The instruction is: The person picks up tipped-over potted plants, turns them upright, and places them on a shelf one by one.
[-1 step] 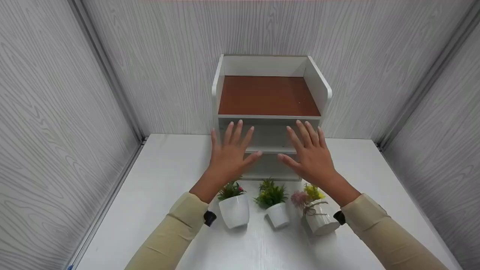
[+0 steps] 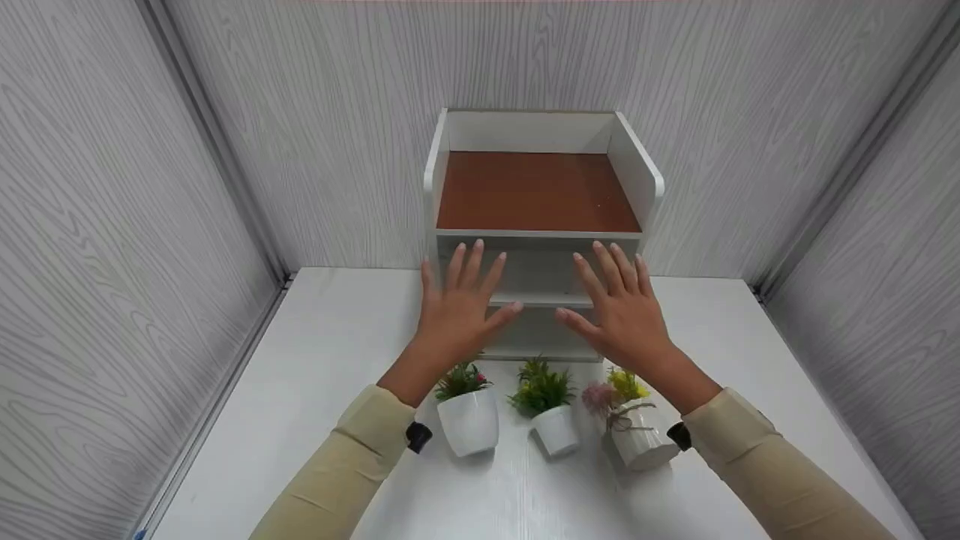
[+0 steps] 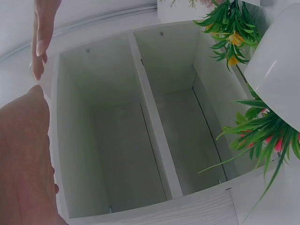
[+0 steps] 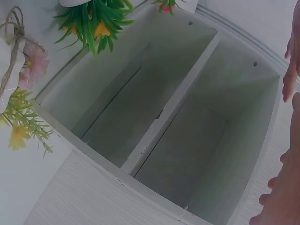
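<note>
Hovering in front of the shelf: the left hand, fingers fanned apart, and the right hand, spread likewise, thumbs pointing inward with a gap between! Lower down on the table, three in a row: the left pot with red blooms, the middle pot bushy green, the right pot tied with twine, flowering pink and yellow.

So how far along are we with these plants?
Nothing looks done yet: all three plants sit on the table, in front of the shelf. Nothing is in hand: the left hand and right hand hover, fingers spread. Handling every plant is probably what's left.
</note>
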Demonstrator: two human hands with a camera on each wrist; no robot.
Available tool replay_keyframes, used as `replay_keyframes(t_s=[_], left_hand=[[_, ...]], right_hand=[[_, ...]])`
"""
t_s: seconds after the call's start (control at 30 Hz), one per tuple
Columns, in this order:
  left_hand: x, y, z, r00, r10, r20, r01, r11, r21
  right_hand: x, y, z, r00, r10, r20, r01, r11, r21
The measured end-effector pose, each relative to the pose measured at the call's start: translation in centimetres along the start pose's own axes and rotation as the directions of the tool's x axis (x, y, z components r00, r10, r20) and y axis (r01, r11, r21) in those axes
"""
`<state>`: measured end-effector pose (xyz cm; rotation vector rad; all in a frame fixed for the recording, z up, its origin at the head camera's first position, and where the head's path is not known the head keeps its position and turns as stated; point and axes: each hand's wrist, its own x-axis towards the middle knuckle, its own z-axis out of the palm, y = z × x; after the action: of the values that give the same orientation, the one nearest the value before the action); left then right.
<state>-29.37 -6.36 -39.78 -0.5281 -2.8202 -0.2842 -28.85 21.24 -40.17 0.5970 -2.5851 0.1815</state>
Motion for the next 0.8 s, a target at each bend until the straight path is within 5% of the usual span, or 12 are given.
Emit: replay_keyframes(t_s=[0.13, 0.27, 0.43, 0.53, 0.63, 0.8], left_hand=[[-0.3, -0.6, 0.0, 0.999, -0.011, -0.034, 0.011, 1.0, -0.009], [-0.7, -1.8, 0.2, 0.986, -0.022, -0.167, 0.022, 1.0, -0.006], [-0.5, -3.4, 0.4, 0.921, -0.045, -0.388, 0.039, 0.999, -0.025], [-0.1, -4.1, 0.4, 0.884, -0.073, -0.462, 0.031, 0.995, -0.099], [0.4, -4.8, 0.3, 0.869, -0.135, -0.476, 0.027, 0.973, -0.228], [1.3, -5.6, 0.2, 0.873, -0.249, -0.419, 0.036, 0.89, -0.454]], right_hand=[[-0.3, -0.1, 0.0, 1.0, 0.011, 0.001, -0.011, 1.0, 0.005], [-1.3, -0.4, -0.1, 0.999, 0.05, 0.021, -0.051, 0.998, 0.025], [-2.6, -1.0, -0.4, 0.993, 0.113, 0.036, -0.115, 0.991, 0.067], [-3.3, -1.3, -0.6, 0.989, 0.138, 0.05, -0.142, 0.986, 0.089], [-4.0, -1.6, -0.7, 0.985, 0.157, 0.073, -0.165, 0.981, 0.105], [-5.3, -1.6, -0.5, 0.977, 0.192, 0.089, -0.203, 0.969, 0.142]])
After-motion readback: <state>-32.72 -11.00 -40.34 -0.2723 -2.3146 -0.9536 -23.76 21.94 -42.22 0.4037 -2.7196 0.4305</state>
